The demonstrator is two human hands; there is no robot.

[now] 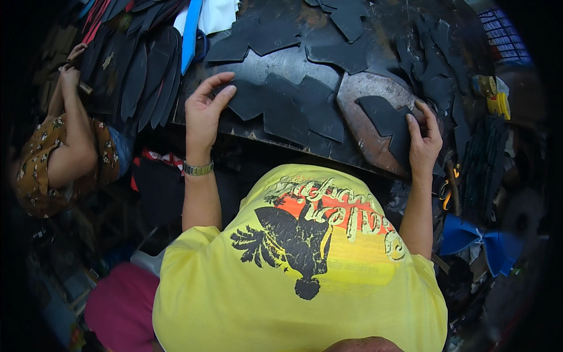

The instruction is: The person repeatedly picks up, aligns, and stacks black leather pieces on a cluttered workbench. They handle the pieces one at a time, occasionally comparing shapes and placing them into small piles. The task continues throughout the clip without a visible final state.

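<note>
My left hand is at the left end of a black cut sheet piece on the work table. Its thumb and index finger are apart beside that piece's edge. At the right, my right hand pinches the edge of a notched black sheet piece between thumb and fingers. That piece lies over a brownish, worn flat board. Between my hands, another black cut piece overlaps its neighbours near the table's front edge. The pieces look like flat, flexible sheet; their material I cannot tell.
More black pieces cover the far table, with stacks of long ones at the left. A co-worker's arm is farther left. Orange-handled scissors hang near the right edge. A yellow container stands beyond.
</note>
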